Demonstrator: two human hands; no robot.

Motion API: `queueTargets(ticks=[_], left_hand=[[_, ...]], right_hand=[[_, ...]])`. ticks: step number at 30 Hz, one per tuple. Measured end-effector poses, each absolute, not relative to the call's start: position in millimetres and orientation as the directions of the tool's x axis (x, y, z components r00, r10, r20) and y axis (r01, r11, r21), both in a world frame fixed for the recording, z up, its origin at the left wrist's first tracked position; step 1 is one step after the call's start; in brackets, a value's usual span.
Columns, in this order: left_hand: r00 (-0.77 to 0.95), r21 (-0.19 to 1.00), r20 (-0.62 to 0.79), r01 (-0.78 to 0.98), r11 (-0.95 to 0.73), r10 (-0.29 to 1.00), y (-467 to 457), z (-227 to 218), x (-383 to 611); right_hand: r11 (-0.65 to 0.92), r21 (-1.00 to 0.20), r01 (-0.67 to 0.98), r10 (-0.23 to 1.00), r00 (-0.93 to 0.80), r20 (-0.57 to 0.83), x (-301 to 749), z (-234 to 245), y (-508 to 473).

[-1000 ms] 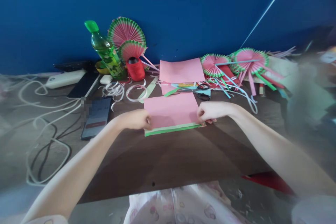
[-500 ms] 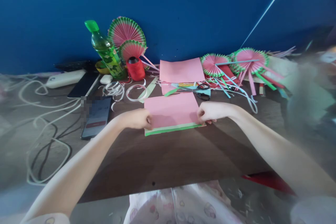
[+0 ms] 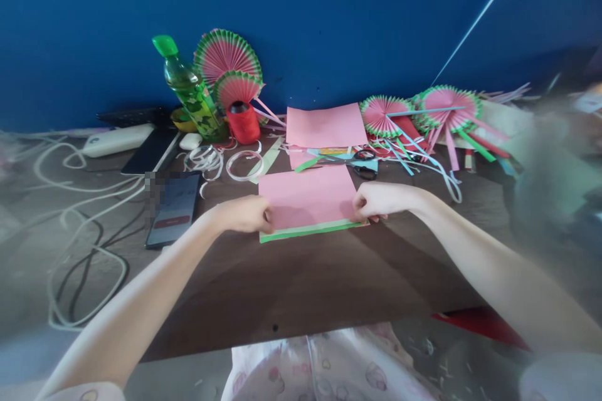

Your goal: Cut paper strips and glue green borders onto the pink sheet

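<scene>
A pink sheet of paper [image 3: 308, 197] lies flat on the dark table, with a pale green and a bright green strip [image 3: 310, 232] along its near edge. My left hand [image 3: 251, 213] is closed at the sheet's left side, fingers curled and pinching near the lower left corner. At the lower right corner my right hand [image 3: 371, 200] pinches the paper too, thumb and fingers pressed together. The fingertips of both hands are partly hidden. Just behind the sheet lie scissors [image 3: 364, 172] with black handles.
Behind stand a second pink sheet [image 3: 326, 125], pleated pink-and-green fans [image 3: 226, 62], a green bottle [image 3: 190, 91] and a red spool [image 3: 243, 124]. A roll of clear tape [image 3: 244, 166], a phone [image 3: 173, 210] and looping white cables [image 3: 89, 200] lie to the left. Paper strips [image 3: 451, 150] clutter the right.
</scene>
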State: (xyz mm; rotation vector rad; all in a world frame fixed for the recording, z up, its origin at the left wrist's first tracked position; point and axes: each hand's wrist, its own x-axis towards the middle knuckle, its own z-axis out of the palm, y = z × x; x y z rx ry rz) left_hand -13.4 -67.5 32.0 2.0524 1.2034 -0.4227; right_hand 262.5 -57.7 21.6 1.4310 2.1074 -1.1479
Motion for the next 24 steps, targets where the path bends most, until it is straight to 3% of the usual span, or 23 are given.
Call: queueTargets(ticks=[16, 24], left_hand=[[0.45, 0.3, -0.592, 0.893, -0.335, 0.668, -72.0, 30.6, -9.1], [0.455, 0.302, -0.576, 0.891, -0.34, 0.679, -72.5, 29.2, -9.8]], right_hand=[[0.171, -0.439, 0.882, 0.622, -0.442, -0.646, 264.0, 20.0, -58.5], [0.179, -0.436, 0.882, 0.622, -0.444, -0.644, 264.1, 19.6, -58.6]])
